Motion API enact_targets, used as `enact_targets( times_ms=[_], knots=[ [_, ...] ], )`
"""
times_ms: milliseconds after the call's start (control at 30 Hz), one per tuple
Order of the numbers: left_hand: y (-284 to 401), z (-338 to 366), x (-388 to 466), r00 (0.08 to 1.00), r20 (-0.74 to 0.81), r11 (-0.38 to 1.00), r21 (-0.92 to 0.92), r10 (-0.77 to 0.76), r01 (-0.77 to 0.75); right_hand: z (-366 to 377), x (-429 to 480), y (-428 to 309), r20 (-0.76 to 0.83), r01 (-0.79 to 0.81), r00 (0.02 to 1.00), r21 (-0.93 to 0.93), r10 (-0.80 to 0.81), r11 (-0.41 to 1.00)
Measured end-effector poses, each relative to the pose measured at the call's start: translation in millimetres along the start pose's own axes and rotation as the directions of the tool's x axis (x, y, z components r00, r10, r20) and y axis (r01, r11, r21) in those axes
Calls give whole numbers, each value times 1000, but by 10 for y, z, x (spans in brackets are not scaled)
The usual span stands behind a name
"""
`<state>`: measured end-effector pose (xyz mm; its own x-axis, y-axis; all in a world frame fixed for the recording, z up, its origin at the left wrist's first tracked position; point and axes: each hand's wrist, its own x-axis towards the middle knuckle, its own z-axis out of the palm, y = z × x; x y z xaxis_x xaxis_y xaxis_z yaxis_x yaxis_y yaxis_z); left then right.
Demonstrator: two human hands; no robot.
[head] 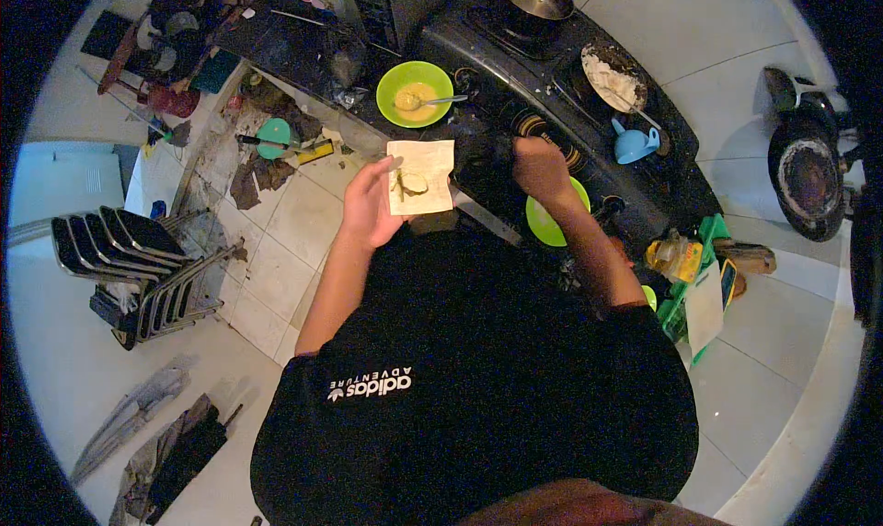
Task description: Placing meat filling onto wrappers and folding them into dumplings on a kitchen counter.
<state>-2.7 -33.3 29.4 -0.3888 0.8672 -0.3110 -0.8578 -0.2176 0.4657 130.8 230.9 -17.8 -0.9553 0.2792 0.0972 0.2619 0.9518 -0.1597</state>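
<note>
Flat on my left hand [369, 205] lies a pale square wrapper sheet [438, 164], its edge under my thumb. A small greenish-yellow smear or strip in a loop [414, 183] is on the sheet. My right hand [541, 167] is closed, with its fingers curled, over the dark stove front; whether it holds anything is hidden. A green bowl [383, 91] with a yellow mixture and a metal spoon [448, 100] stands beyond the sheet. Below my right wrist, a second green bowl [541, 226] is partly covered by the forearm.
A black gas stove [483, 67] carries a metal pot [538, 3] and a plate of white food [610, 78]. A blue funnel [635, 145] rests near that plate. At the right are a green basket [714, 229] and a hanging pan [807, 174]; stacked chairs [124, 243] stand at left.
</note>
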Motion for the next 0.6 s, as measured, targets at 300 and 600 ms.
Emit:
enact_targets(
  times_ms=[300, 600],
  knots=[
    [349, -54, -80, 997, 14, 996, -43, -73, 73, 69, -2, 72, 136, -258, 962, 170, 237, 951],
    [616, -252, -51, 981, 98, 985, -11, -168, 169, 293, -160, 290, 273, -442, 897, 534, 348, 721]
  ],
)
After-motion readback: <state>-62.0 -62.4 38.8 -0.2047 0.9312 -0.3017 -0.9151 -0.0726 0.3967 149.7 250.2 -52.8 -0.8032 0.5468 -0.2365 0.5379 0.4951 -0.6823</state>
